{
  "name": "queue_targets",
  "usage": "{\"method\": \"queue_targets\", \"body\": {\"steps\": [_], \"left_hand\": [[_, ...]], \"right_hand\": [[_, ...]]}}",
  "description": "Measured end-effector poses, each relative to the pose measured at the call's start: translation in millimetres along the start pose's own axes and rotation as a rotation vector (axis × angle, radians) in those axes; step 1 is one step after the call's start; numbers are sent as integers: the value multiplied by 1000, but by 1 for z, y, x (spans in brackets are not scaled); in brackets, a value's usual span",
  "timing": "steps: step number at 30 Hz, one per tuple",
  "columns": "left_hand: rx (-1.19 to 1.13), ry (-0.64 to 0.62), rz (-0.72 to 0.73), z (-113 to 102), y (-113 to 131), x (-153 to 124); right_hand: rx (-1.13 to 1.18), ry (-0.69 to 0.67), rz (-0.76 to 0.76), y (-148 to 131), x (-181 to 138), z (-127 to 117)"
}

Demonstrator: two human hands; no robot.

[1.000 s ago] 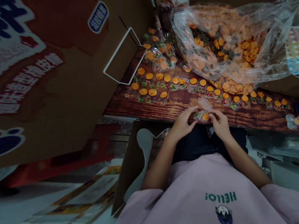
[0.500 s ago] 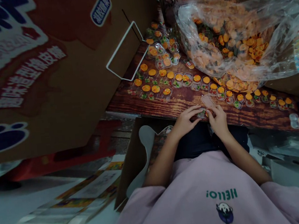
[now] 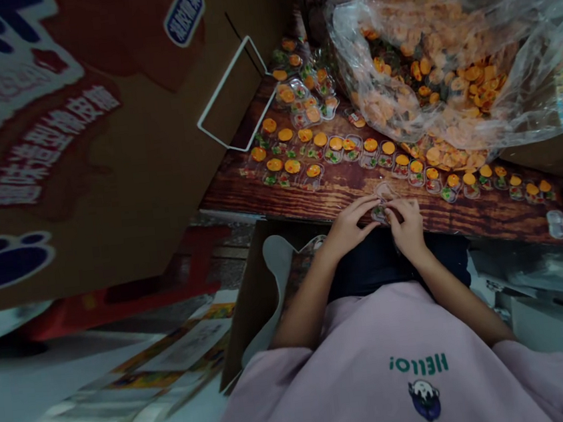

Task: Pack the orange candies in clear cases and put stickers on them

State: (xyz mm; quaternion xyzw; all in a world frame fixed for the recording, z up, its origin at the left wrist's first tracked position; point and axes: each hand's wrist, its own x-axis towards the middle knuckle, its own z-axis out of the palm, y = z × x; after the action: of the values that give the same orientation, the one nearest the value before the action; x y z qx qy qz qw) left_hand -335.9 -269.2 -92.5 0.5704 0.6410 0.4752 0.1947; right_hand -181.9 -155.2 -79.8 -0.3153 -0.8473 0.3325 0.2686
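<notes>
At the table's near edge, a small clear plastic blister pack (image 3: 379, 213) with green and red bits inside sits between my two hands. My left hand (image 3: 350, 228) pinches it from the left with fingers and thumb. From the right, my right hand (image 3: 407, 227) has its thumb and fingertips closed on the pack. Its clear flap (image 3: 386, 190) points away from me; the fingers partly hide the contents. Beyond my hands, similar packs with orange discs (image 3: 370, 145) lie in a long row across the brown wood-patterned tabletop (image 3: 280, 198).
A large clear bag (image 3: 479, 83) of orange pieces lies behind the row. More packs (image 3: 307, 94) cluster at the back left. A big printed carton (image 3: 144, 151) stands at left, beside a white wire frame (image 3: 213, 134). An open cardboard box (image 3: 243, 295) is below the table edge.
My right thumb and fingers have shifted slightly on the pack, curling closer in. My left hand stays nearly where it was. The view has moved a little.
</notes>
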Motion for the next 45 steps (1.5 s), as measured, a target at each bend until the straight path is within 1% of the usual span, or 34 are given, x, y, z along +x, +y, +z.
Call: {"method": "queue_targets", "body": {"steps": [4, 8, 11, 13, 15, 17, 19, 24, 27, 30, 35, 38, 41, 45], "left_hand": [[122, -32, 50, -1, 1, -2], [310, -83, 49, 0, 8, -9], [392, -147, 26, 4, 16, -15], [414, -157, -6, 8, 20, -17], [409, -140, -37, 11, 23, -16], [375, -111, -49, 11, 24, -13], [318, -79, -48, 11, 23, -9], [226, 5, -29, 12, 15, -9], [207, 55, -2, 15, 13, -13], [183, 94, 17, 16, 13, -16], [184, 111, 61, 15, 9, -19], [207, 124, 97, 17, 5, -21], [231, 128, 100, 19, 4, -22], [236, 133, 71, 20, 4, -21]], "right_hand": [[-146, -10, -51, 0, -5, 3], [-289, -95, -114, 3, -19, -7], [-305, -139, -157, 6, -36, -20], [-299, -124, -143, 7, -45, -26], [-246, -83, -99, 6, -49, -27], [-168, -33, -34, 4, -46, -25], [-104, -13, 16, 2, -39, -21], [-11, -82, 36, -3, -23, -23], [-22, -105, 25, -4, -21, -29], [-72, -179, -20, -5, -17, -34], [-20, -344, 18, -7, -2, -38], [-22, -404, -8, -8, 5, -37], [-39, -389, -32, -8, 5, -36], [-14, -297, -34, -4, 1, -36]]}}
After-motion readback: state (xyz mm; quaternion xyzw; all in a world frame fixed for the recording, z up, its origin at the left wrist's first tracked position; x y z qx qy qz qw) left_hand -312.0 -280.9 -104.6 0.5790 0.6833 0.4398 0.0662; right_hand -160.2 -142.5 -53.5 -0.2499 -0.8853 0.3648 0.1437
